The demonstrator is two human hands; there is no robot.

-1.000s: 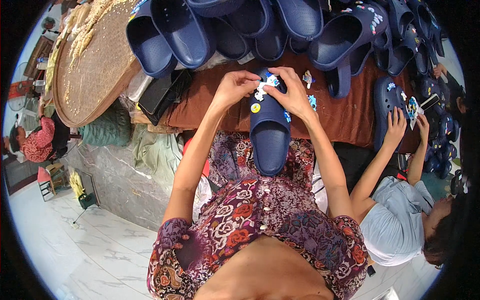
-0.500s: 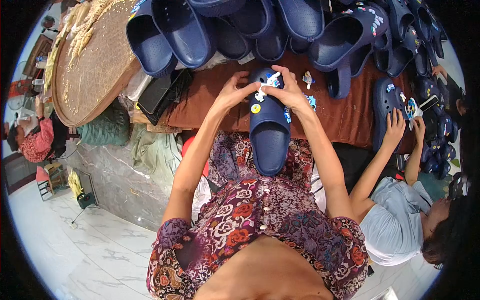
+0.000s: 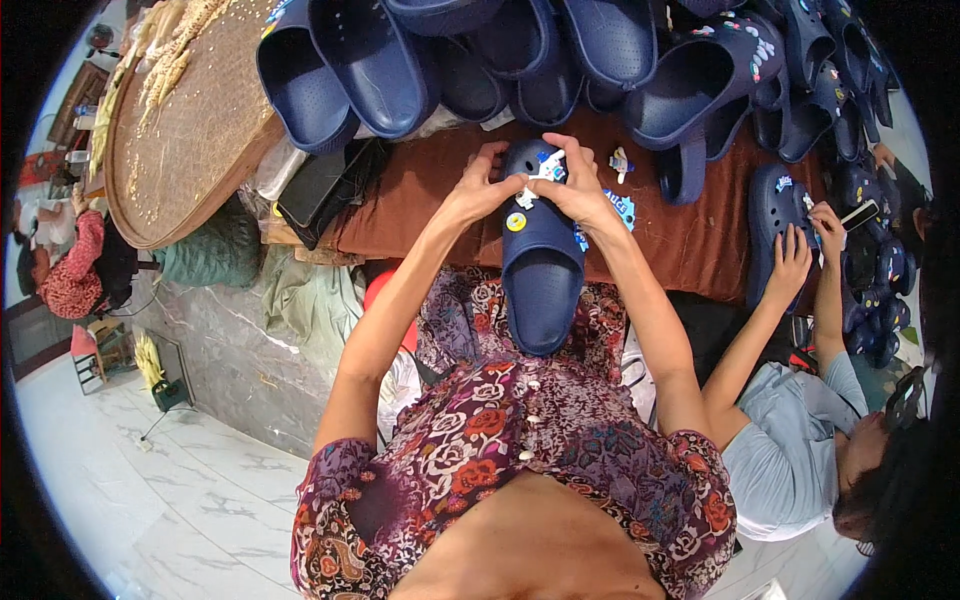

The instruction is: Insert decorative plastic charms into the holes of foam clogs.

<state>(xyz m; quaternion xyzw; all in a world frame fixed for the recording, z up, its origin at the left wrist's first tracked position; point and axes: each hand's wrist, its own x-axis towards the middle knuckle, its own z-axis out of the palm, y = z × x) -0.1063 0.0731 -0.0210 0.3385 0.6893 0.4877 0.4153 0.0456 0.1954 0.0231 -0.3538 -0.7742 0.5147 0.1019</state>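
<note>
**Two Thumbs Meet on a White and Blue Charm (image 3: 552, 164)**

The navy blue clog (image 3: 541, 240), with its round toe, points away from the person. Its toe end is over the table (image 3: 400, 212) with the brown cloth, and its heel end pokes out past the edge, above the lap. The left hand (image 3: 482, 188) has its grip closed round the left side of the toe. The right hand (image 3: 578, 187) has its grip closed round the right side. Both thumbs touch the charm. White bits peek out above and below them, so I cannot tell if it is one charm or two.

To do this well, line the charm up with a hole first. Push straight down with both thumbs, and let the fingers hold the toe firm. The clog looks a bit squashy, so it may bend under a hard push.

The charm looks like bumpy, bendy rubber. A round yellow charm (image 3: 515, 221) sits flat lower on the clog. To the right, a small white and blue charm (image 3: 620, 164) and a spiky blue charm (image 3: 622, 209) lie loose on the soft, wrinkly cloth.
</note>
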